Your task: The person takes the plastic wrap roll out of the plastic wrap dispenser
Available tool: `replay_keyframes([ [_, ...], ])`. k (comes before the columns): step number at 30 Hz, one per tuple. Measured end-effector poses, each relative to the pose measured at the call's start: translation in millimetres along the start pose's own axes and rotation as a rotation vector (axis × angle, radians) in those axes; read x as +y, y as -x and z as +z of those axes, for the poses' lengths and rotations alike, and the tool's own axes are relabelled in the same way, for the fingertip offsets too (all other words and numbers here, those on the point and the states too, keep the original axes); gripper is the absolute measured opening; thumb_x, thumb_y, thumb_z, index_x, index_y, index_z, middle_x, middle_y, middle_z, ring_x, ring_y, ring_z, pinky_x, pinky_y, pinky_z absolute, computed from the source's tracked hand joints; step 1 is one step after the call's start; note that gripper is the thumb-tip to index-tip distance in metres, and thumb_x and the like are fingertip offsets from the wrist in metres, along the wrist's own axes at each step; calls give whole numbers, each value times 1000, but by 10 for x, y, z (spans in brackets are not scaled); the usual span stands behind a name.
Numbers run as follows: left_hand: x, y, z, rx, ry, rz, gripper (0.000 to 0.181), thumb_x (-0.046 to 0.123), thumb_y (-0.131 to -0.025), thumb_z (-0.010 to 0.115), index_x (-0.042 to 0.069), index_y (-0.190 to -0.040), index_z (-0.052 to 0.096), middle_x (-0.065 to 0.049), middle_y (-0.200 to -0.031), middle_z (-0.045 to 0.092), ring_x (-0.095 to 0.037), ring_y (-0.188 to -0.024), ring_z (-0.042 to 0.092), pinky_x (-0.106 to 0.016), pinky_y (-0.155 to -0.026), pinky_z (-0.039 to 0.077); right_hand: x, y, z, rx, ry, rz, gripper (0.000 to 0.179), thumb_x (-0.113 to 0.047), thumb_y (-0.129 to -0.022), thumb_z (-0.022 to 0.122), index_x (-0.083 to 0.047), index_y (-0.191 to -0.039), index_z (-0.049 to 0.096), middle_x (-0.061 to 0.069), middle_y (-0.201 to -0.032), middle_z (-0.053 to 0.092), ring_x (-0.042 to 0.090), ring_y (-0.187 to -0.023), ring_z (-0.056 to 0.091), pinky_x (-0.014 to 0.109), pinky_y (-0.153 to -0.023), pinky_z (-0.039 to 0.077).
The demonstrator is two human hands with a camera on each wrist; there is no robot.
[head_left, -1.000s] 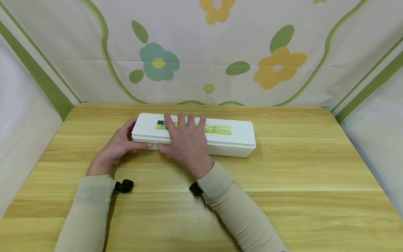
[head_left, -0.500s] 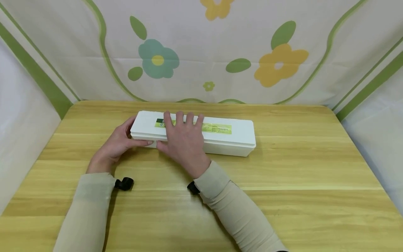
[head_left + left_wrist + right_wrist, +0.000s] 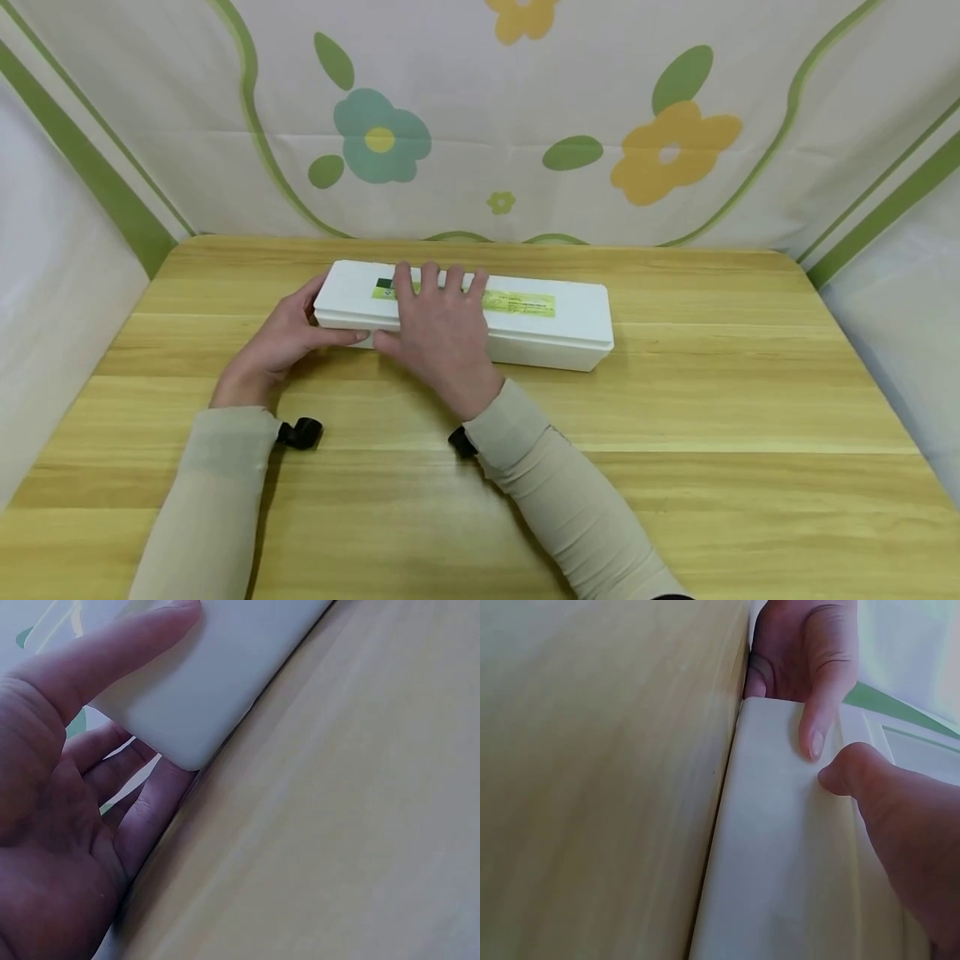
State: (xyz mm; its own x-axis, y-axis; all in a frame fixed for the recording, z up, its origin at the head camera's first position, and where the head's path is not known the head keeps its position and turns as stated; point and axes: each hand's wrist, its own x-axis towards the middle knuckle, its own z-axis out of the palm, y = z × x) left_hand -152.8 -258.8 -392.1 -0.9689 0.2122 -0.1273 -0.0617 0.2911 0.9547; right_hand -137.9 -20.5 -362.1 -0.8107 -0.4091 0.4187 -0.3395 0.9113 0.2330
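A long white box (image 3: 546, 348) with a lid (image 3: 581, 312) and a yellow-green label (image 3: 525, 303) lies across the table. At its left end, my left hand (image 3: 281, 337) grips the corner, thumb on the front wall and fingers behind; in the left wrist view those fingers (image 3: 142, 802) reach round the end close to the tabletop. My right hand (image 3: 446, 337) holds the box from above, fingers bent across the lid and thumb against the front wall. In the right wrist view the two thumbs (image 3: 847, 771) nearly meet. The lid sits on the box, and its inside is hidden.
The wooden table (image 3: 750, 400) extends on all sides of the box. Behind it hangs a white cloth (image 3: 465, 100) with flower and leaf prints, and similar cloth flanks both sides. A small black device (image 3: 302, 433) sticks out at each wrist.
The head view has shifted slightly. Both hands keep their places on the box, and the lid stays on it.
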Motion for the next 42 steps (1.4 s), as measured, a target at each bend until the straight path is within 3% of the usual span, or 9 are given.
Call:
replay_keyframes([
  [6,-14,11,10,16,2,17,99,6,-85,92,28,-167,40,3,-151,56,-15,-122,58,-20,-94,53,5,3,9,62,8,-22,81,-77,-91,56,-17,-144,62,13,-122,73,40,-109,72,60,-97,54],
  [12,-13,-1,18,18,-8,29,102,7,-83,94,28,-167,40,3,-150,57,-16,-122,58,-20,-95,53,35,4,3,28,-30,-10,82,-79,-91,57,-19,-147,60,13,-125,73,38,-113,71,60,-101,53],
  [21,-17,2,14,18,-39,20,99,10,-83,94,26,-165,42,4,-140,61,-17,-117,60,-21,-93,54,91,-5,16,22,-84,-54,80,-83,-93,58,-35,-156,52,12,-125,68,33,-122,62,58,-99,52],
  [28,-23,3,16,16,-29,14,100,12,-83,95,29,-166,41,1,-146,57,-19,-121,58,-21,-95,53,113,-26,-9,-37,-76,-61,82,-87,-93,53,-41,-160,47,12,-128,66,33,-125,59,58,-103,49],
  [42,-40,9,13,22,-51,14,99,11,-84,94,25,-166,40,-1,-145,58,-19,-121,58,-20,-96,52,123,-30,11,13,-86,-56,79,-88,-94,47,-42,-158,51,13,-125,68,33,-122,60,54,-98,49],
])
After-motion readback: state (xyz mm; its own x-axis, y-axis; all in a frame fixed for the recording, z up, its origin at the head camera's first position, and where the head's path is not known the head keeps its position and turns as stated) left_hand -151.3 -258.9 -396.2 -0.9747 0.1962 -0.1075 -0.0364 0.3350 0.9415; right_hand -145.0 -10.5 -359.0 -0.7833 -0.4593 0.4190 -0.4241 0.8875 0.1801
